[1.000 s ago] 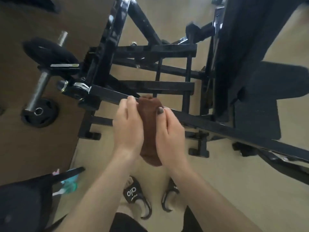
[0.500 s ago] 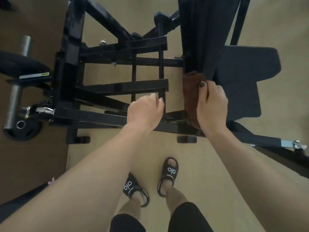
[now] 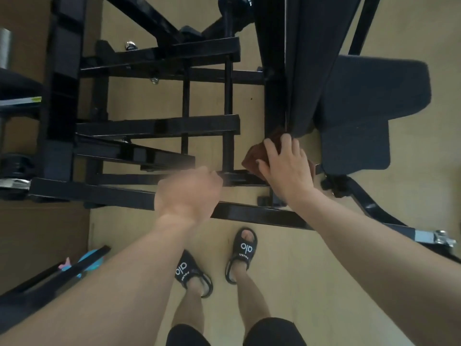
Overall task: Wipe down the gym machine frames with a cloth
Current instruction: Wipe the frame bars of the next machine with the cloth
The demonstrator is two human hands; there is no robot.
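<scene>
A black steel gym machine frame [image 3: 159, 126] fills the upper view, with crossbars and a long lower bar [image 3: 262, 216] running left to right. My right hand [image 3: 287, 168] holds a brown cloth [image 3: 254, 156] against the frame at the foot of the dark upright backrest pad [image 3: 299, 58]; the fingers spread over the cloth. My left hand [image 3: 189, 193] is curled into a loose fist over the lower bar, blurred, and I cannot tell whether it grips the bar.
A dark seat pad [image 3: 369, 108] lies to the right. Weight plates and a chrome sleeve [image 3: 5, 46] sit at the far left on dark flooring. My feet in black sandals [image 3: 242, 253] stand on the tan floor below the bar. A blue object [image 3: 87, 258] lies lower left.
Both hands held the cloth on the diagonal bar a second ago. The right hand carried the cloth right to the upright's base and then lower; the left hand let go and settled on the lower bar.
</scene>
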